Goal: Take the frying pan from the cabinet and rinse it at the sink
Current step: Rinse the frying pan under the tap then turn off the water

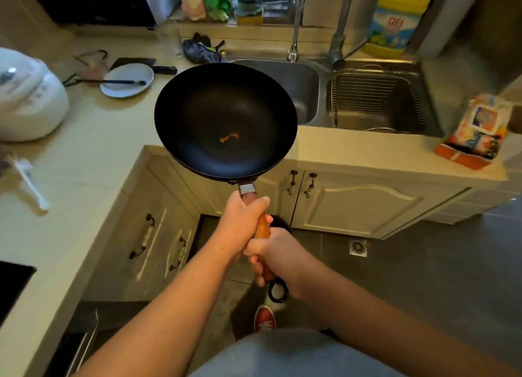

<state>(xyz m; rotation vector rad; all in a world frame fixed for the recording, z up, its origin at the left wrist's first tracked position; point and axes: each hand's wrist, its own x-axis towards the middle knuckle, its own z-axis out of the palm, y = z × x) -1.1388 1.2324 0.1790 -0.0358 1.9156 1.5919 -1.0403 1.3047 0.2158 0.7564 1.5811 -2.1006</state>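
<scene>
I hold a black frying pan (226,116) with a wooden handle in the air, over the counter's corner just in front of the steel sink (303,94). A small orange speck lies on the pan's bottom. My left hand (240,221) grips the handle close to the pan. My right hand (278,252) grips the handle's lower end, near its black hanging ring. Two faucets (296,23) rise behind the sink's left basin. The cream cabinet doors (353,204) under the sink are closed.
A white rice cooker (28,97) stands at the left, with a white plate (127,80) and chopsticks behind it. A wire rack fills the right basin (378,99). A snack bag (477,130) lies on the counter at the right. Bottles line the back ledge.
</scene>
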